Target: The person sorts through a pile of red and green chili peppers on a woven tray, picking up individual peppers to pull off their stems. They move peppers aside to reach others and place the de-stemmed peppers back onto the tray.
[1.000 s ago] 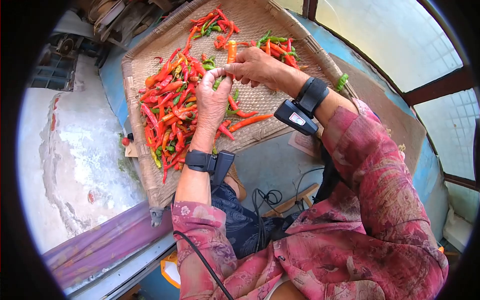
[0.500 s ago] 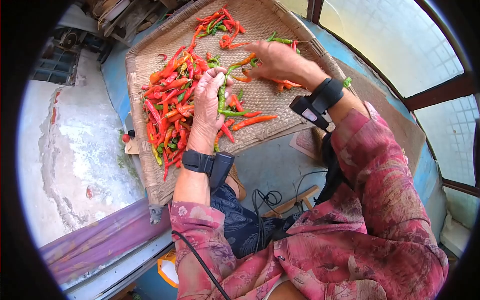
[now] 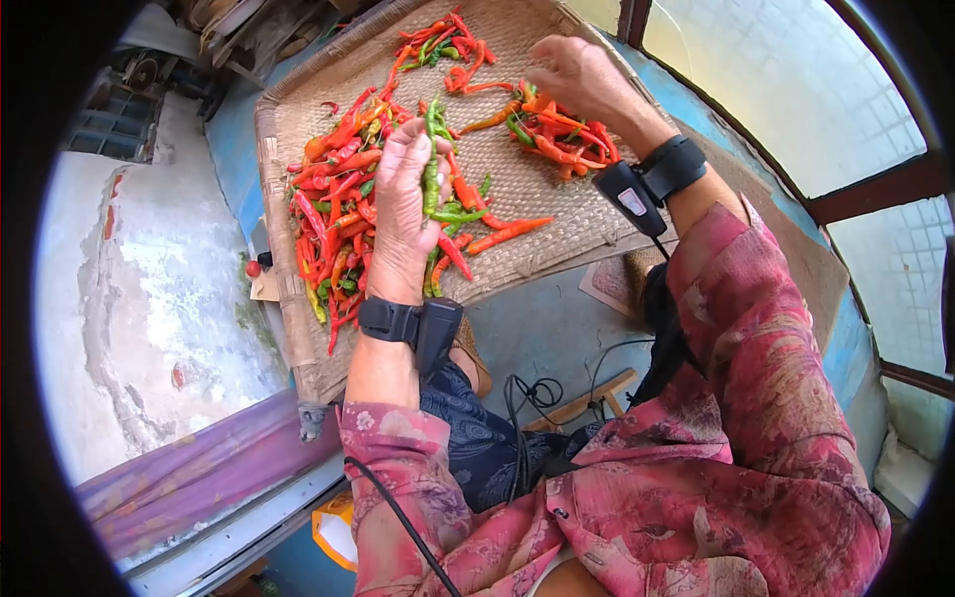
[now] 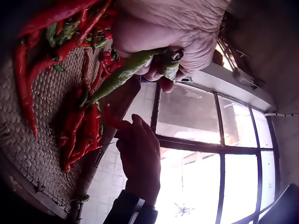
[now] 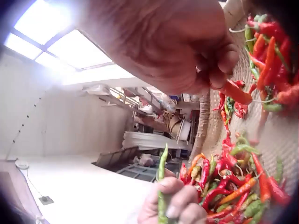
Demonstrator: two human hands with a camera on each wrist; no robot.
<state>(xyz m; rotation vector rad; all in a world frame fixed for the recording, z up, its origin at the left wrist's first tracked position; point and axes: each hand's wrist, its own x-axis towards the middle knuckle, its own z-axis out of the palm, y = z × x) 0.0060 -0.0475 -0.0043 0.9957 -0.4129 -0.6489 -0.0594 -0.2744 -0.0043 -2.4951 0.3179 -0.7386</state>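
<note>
My left hand [image 3: 406, 189] grips a long green chili pepper [image 3: 431, 164] between thumb and fingers, above the heap of mostly red chili peppers [image 3: 333, 214]. The left wrist view shows that green pepper slanting out past the thumb, with a second green end and its stem at the fingers. Up at the far right of the tray, my right hand [image 3: 587, 80] pinches an orange-red chili pepper [image 5: 237, 93], its tip pointing out from the fingertips. Below the right hand lies a smaller pile of red and orange peppers [image 3: 567, 139].
A rimmed woven tray [image 3: 517, 254] bears the peppers. Another small cluster of peppers [image 3: 438, 42] lies toward its far edge. Windows [image 3: 776, 90] stand at the right, a worn pale wall [image 3: 169, 298] at the left. Black cables [image 3: 527, 398] hang near the knees.
The hands were together at an orange pepper; now they are apart. My right hand has moved right and away, past the smaller pile. The green pepper has come into sight in my left hand.
</note>
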